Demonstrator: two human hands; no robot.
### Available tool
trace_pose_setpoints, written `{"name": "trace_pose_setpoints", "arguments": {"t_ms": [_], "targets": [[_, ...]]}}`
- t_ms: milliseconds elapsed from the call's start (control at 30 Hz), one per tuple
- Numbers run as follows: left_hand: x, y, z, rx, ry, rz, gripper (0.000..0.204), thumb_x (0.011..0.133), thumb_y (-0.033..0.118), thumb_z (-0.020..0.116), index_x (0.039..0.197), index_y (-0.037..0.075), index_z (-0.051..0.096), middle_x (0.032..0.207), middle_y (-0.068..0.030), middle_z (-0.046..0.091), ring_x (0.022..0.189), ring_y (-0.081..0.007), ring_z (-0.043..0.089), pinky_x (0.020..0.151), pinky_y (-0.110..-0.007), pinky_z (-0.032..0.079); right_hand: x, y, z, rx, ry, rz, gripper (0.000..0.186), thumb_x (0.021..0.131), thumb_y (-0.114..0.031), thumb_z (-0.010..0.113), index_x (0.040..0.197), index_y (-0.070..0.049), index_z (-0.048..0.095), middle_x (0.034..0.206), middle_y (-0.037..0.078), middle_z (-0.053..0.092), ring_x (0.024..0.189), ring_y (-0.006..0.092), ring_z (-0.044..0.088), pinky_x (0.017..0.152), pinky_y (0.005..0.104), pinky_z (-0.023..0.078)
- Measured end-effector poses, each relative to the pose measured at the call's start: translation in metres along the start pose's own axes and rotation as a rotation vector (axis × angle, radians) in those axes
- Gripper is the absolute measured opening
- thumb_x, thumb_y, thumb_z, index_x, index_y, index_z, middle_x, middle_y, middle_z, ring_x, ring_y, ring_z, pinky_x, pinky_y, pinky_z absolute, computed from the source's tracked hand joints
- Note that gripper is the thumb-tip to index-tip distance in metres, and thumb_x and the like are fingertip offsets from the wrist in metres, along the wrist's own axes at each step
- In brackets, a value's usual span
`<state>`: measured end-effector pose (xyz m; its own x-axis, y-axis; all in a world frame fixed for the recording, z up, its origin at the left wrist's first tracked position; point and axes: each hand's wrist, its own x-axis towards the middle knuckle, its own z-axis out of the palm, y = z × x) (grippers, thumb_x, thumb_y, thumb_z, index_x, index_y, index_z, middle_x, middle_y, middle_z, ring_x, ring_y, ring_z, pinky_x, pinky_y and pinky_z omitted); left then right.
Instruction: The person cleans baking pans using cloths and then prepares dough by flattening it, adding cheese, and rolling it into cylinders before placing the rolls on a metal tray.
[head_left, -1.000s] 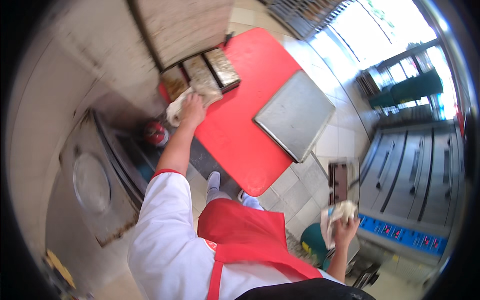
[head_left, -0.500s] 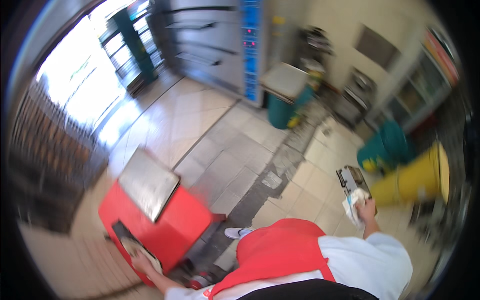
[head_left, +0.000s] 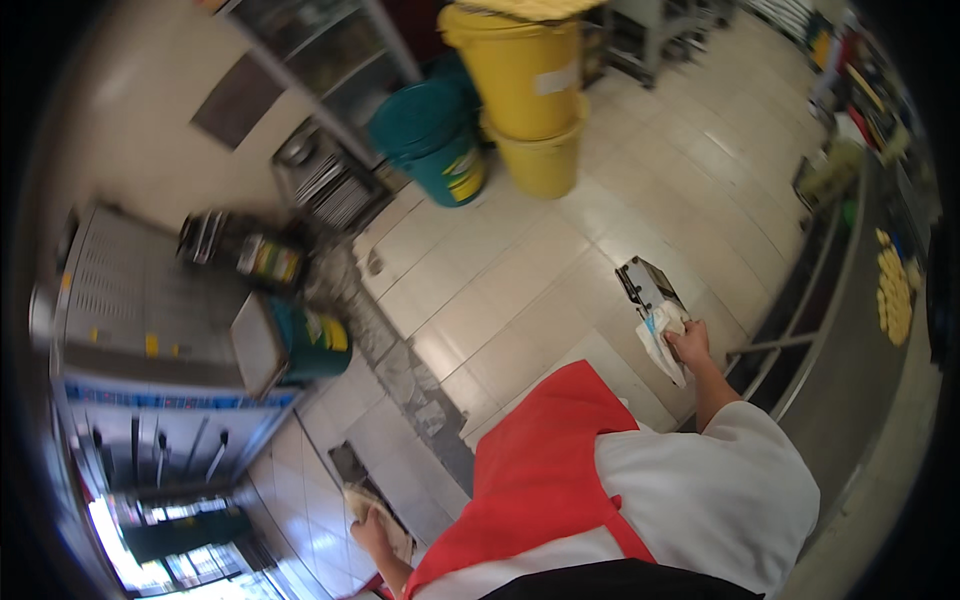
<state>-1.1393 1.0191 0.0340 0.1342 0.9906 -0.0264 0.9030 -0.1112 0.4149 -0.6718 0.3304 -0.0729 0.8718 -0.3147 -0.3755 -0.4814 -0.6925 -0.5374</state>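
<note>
My right hand [head_left: 690, 343] is closed on a crumpled white cloth [head_left: 656, 340] with a blue stripe. Just beyond the cloth is a metal box-like pan [head_left: 650, 286] with dark fittings at its far end, held out over the floor. At the lower left, my left hand [head_left: 370, 530] is closed on a tan cloth [head_left: 364, 497]. A dark, long, flat piece [head_left: 347, 464] sticks out past that cloth; its kind cannot be made out. Both arms are spread to either side of my red apron [head_left: 545, 440].
Stacked yellow tubs [head_left: 530, 150] and a green bin [head_left: 440, 165] stand ahead. A lidded green bin [head_left: 310, 345] is beside the steel oven [head_left: 150, 420] at left. Along the right runs a metal worktable [head_left: 850, 330] bearing pale dough pieces [head_left: 893, 295]. Tiled floor [head_left: 480, 290] lies between.
The view has swung to the right. The red stand with its metal tray has left the picture, and the worktable has come in. Both hands keep hold of their cloths.
</note>
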Motion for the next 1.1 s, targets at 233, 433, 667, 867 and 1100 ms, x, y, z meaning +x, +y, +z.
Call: {"name": "trace_pose_setpoints", "arguments": {"t_ms": [233,433,667,867,1100], "targets": [[0.005,0.350,0.255,0.248,-0.527,0.523,0.069,0.077,0.043,0.086,0.116,-0.012,0.075,0.108,-0.0346,0.075,0.108,-0.0469,0.073,0.097,-0.051,0.056,0.138,0.057,-0.086,0.463,0.105,0.262,0.041,0.092,-0.023,0.084,0.120,0.007,0.075,0.113,0.013,0.076,0.095,0.0228,0.073,0.083,0.0401,0.057],[-0.120,0.619,0.519,0.497,-0.693,1.027,0.066,0.077,0.046,0.085,0.119,-0.004,0.077,0.113,-0.0290,0.076,0.113,-0.0464,0.071,0.103,-0.050,0.056,0.314,0.165,-0.169,0.688,0.297,0.419,0.039,0.094,-0.019,0.083,0.122,0.007,0.075,0.108,0.013,0.079,0.093,0.0197,0.074,0.082,0.0381,0.057],[-0.346,0.920,0.686,0.561,-0.936,1.240,0.052,0.083,0.044,0.077,0.105,-0.002,0.081,0.112,-0.0255,0.078,0.109,-0.0441,0.072,0.104,-0.049,0.054,0.382,0.243,-0.240,0.772,0.423,0.639,0.042,0.093,-0.012,0.084,0.129,0.005,0.070,0.110,0.010,0.077,0.089,0.0232,0.073,0.077,0.0408,0.057],[-0.490,1.153,0.770,0.333,-1.014,1.391,0.062,0.083,0.047,0.079,0.119,-0.003,0.075,0.126,-0.0233,0.073,0.119,-0.0427,0.065,0.104,-0.048,0.053,0.452,0.263,-0.279,0.449,0.373,0.973,0.039,0.096,-0.022,0.084,0.121,0.005,0.070,0.099,0.014,0.075,0.078,0.0265,0.070,0.063,0.0462,0.054],[-0.582,1.426,0.899,0.185,-0.775,1.498,0.038,0.079,0.025,0.084,0.108,0.003,0.075,0.113,-0.0183,0.072,0.114,-0.0406,0.061,0.098,-0.051,0.053,0.715,0.275,-0.335,0.611,0.168,1.036,0.040,0.093,-0.016,0.082,0.122,0.009,0.070,0.106,0.019,0.076,0.091,0.0296,0.073,0.078,0.0459,0.057]]}}
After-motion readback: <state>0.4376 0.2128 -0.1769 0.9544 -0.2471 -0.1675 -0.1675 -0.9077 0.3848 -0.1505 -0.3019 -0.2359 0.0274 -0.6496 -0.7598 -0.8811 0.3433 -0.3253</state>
